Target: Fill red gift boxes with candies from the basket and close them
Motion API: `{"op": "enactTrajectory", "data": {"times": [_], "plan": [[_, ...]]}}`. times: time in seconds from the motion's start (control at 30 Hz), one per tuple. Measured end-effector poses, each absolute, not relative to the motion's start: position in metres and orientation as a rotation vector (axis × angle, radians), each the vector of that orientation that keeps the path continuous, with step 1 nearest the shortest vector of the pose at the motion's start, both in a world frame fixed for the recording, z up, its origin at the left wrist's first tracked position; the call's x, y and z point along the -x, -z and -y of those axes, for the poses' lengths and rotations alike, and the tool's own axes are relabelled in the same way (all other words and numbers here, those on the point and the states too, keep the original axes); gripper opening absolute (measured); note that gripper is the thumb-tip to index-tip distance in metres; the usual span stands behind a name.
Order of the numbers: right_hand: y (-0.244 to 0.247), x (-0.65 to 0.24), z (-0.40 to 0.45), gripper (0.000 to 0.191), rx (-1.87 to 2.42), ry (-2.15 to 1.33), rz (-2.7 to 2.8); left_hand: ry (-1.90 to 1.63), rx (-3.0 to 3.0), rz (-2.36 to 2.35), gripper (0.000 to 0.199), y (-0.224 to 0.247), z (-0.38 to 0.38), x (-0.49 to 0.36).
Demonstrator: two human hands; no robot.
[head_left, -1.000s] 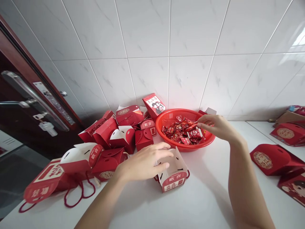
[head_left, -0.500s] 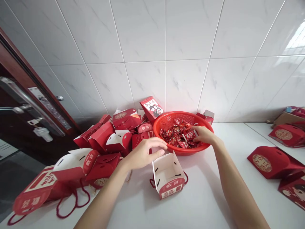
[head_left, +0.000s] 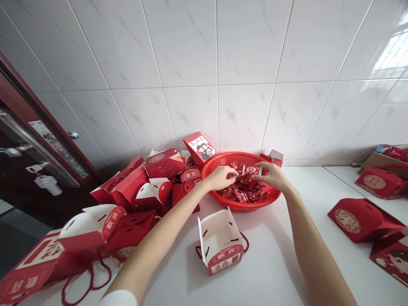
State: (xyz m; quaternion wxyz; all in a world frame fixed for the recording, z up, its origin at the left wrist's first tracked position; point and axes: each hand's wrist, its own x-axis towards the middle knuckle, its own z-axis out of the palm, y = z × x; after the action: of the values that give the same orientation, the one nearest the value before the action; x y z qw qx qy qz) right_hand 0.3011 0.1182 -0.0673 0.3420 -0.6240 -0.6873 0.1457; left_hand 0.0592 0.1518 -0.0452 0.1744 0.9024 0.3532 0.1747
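Observation:
A red plastic basket (head_left: pixel 245 207) with a perforated wall holds a heap of small red wrapped candies (head_left: pixel 241 195). My right hand (head_left: pixel 272 175) is over the basket's right side, thumb and fingers closed on a wrapped candy (head_left: pixel 250 170) with a white-and-red pattern. My left hand (head_left: pixel 223 177) reaches over the near left rim, its fingers curled together among the candies; what they pinch, if anything, is hidden. In front of the basket stands an open paper gift box (head_left: pixel 219 238), white inside, with red printed panels and a dark red cord handle. Neither hand touches it.
Several red gift boxes (head_left: pixel 127 185) crowd the counter's left side, some with open flaps. More closed boxes (head_left: pixel 363 219) lie at the right, near a cardboard carton (head_left: pixel 369 163). A tiled wall (head_left: pixel 191 106) backs the white counter; a door with keys (head_left: pixel 47 182) is at left.
My left hand has moved from beside the open gift box into the basket. My right hand has lifted a wrapped candy slightly and drawn it toward the basket's middle. The view has shifted a little.

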Motion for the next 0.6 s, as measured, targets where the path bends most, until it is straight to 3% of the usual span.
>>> {"op": "enactTrajectory", "data": {"times": [0.27, 0.33, 0.47, 0.6], "plan": [[0.078, -0.306, -0.13, 0.044, 1.809, -0.211, 1.608, -0.132, -2.672, -1.046, 0.057, 0.06, -0.188, -0.116], [0.079, -0.304, -0.131, 0.045, 1.822, -0.201, 1.582, -0.077, -2.667, -1.08, 0.05, 0.062, -0.189, -0.124], [0.079, -0.303, -0.131, 0.043, 1.814, -0.217, 1.561, -0.057, -2.632, -1.162, 0.017, 0.064, -0.189, -0.127], [0.078, -0.303, -0.13, 0.043, 1.776, -0.252, 1.554, -0.155, -2.57, -1.229, 0.018, 0.064, -0.194, -0.109]]}}
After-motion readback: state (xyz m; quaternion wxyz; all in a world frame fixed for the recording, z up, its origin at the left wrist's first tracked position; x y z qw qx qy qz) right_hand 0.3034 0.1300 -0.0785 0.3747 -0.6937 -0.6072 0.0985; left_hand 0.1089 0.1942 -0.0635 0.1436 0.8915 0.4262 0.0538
